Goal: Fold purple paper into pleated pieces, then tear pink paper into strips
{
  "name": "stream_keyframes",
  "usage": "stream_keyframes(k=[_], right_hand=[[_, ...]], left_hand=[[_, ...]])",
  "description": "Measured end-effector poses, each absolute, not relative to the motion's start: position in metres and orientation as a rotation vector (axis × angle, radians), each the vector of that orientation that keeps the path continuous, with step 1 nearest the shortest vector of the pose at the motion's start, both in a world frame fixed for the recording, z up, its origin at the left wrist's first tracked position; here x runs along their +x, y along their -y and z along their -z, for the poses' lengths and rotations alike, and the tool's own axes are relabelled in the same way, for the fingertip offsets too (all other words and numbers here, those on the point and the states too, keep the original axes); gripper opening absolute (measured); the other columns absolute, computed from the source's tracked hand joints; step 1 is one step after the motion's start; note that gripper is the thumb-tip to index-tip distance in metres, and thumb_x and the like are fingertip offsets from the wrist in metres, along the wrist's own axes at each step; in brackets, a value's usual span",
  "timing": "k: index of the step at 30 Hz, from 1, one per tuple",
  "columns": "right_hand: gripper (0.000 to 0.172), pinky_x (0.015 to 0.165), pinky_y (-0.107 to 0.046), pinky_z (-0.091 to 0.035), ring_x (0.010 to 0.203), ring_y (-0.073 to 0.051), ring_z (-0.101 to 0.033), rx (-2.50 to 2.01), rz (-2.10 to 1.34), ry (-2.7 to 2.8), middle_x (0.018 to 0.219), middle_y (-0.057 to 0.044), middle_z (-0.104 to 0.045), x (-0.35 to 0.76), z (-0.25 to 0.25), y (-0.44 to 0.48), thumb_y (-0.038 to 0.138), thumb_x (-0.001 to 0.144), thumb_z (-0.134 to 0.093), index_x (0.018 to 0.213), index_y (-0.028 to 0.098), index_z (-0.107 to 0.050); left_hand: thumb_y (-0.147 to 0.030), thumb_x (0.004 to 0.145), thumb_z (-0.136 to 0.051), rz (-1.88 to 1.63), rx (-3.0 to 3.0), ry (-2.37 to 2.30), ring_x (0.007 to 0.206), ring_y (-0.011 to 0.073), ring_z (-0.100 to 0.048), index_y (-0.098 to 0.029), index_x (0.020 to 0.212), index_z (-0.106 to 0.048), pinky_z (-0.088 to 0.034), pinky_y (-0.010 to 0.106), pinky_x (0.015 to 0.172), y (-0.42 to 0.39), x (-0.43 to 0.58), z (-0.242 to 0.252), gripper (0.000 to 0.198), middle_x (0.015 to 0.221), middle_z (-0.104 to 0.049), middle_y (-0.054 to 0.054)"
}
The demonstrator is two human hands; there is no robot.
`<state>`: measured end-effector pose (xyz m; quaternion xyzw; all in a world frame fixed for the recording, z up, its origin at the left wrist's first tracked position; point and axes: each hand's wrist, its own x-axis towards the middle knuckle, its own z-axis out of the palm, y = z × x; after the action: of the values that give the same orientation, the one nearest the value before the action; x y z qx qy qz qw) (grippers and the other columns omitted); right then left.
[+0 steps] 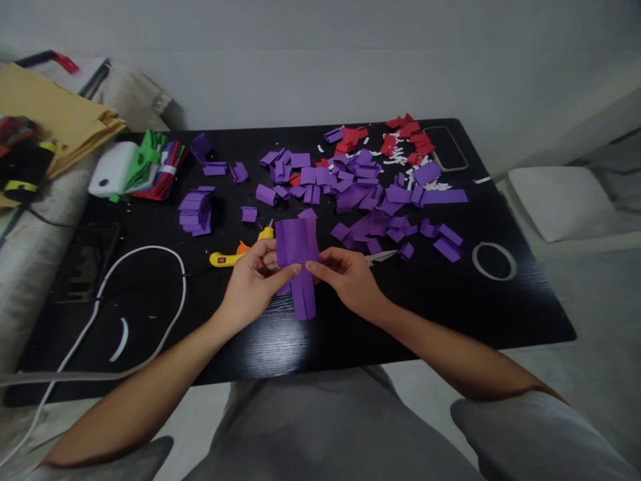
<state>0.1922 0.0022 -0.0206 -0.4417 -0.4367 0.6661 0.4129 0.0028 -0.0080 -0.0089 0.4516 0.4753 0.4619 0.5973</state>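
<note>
Purple paper strip (298, 257) sits above the table's near edge, pinched by my left hand (253, 284) and right hand (348, 277); I'd keep fingers tight, creasing evenly along the fold.

Both bare forearms reach forward from the lower corners and converge toward the middle, wrists held low and nearly straight. The left hand (253, 277) is turned palm inward, its fingers curled and its index finger stretched toward the right. The right hand (345, 274) mirrors it, knuckles up, thumb and forefinger pinched together, so that the fingertips of both hands almost meet.
</note>
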Motion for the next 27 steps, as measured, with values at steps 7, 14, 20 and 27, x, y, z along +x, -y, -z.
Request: stream_keyframes(k=[7,14,20,27], right_hand=[[0.034,0.072,-0.030,-0.057,0.067,-0.014,-0.064,-1.117,-1.666,1.088,0.071,0.002,-0.070,0.1912,0.0193,-0.0006,0.048,0.071,-0.092,0.076,0.020,-0.073],[0.031,0.071,-0.029,-0.053,0.071,-0.014,-0.063,-1.115,-1.644,1.139,0.075,0.002,-0.071,0.1934,0.0215,-0.0016,0.046,0.074,-0.091,0.079,0.020,-0.075],[0.027,0.075,-0.031,-0.056,0.072,-0.014,-0.064,-1.064,-1.628,1.217,0.078,0.001,-0.072,0.1941,0.0224,-0.0015,0.045,0.080,-0.086,0.083,0.021,-0.075],[0.029,0.077,-0.033,-0.058,0.076,-0.016,-0.067,-1.088,-1.596,1.224,0.081,0.000,-0.074,0.1920,0.0225,0.0017,0.048,0.080,-0.086,0.085,0.022,-0.074]], left_hand=[[-0.033,0.078,-0.088,-1.018,1.085,-1.146,0.066,0.0118,-0.067,-0.018,0.094,-0.070,-0.056,0.023,0.066,0.0074,0.0007,0.0104,0.029,0.076,-0.072,-0.001],[-0.039,0.082,-0.083,-0.924,1.205,-1.170,0.058,0.0122,-0.060,-0.017,0.085,-0.074,-0.051,0.024,0.057,0.0058,-0.0027,0.0098,0.023,0.066,-0.067,-0.001],[-0.040,0.084,-0.080,-0.891,1.280,-1.173,0.053,0.0118,-0.056,-0.017,0.082,-0.075,-0.048,0.023,0.052,0.0048,-0.0022,0.0070,0.023,0.060,-0.065,-0.001],[-0.041,0.084,-0.080,-0.890,1.310,-1.197,0.053,0.0128,-0.058,-0.018,0.079,-0.072,-0.049,0.024,0.053,0.0051,-0.0021,0.0074,0.025,0.059,-0.065,-0.001]])
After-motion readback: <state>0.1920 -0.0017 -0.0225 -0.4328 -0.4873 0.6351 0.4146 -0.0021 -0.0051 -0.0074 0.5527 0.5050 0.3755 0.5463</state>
